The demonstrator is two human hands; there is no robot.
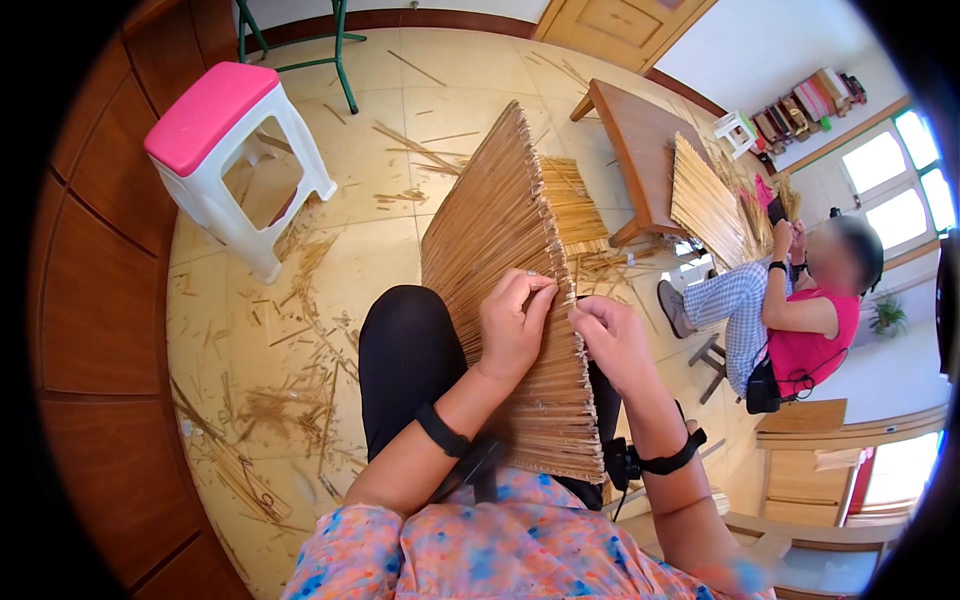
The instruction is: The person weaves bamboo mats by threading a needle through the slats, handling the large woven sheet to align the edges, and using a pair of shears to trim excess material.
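A stiff mat of thin brown reed stalks (490,230) stands tilted across my lap, its knotted edge facing up and to the right. My left hand (513,322) rests against the mat's broad face, thumb and forefinger pinched together beside that edge; whatever is between the fingertips is too small to make out. On the other side of the edge, my right hand (613,338) pinches the knotted border between thumb and bent fingers. The two hands are a short way apart. The mat's lower end leans between my legs, and its far face is hidden.
Loose stalk scraps (280,390) litter the floor. A white stool with a pink top (215,115) stands left, by wooden cabinets (100,300). Beyond the mat are another reed piece (572,205) and a low brown table (640,140). A seated person (815,320) works at right with another mat (710,200).
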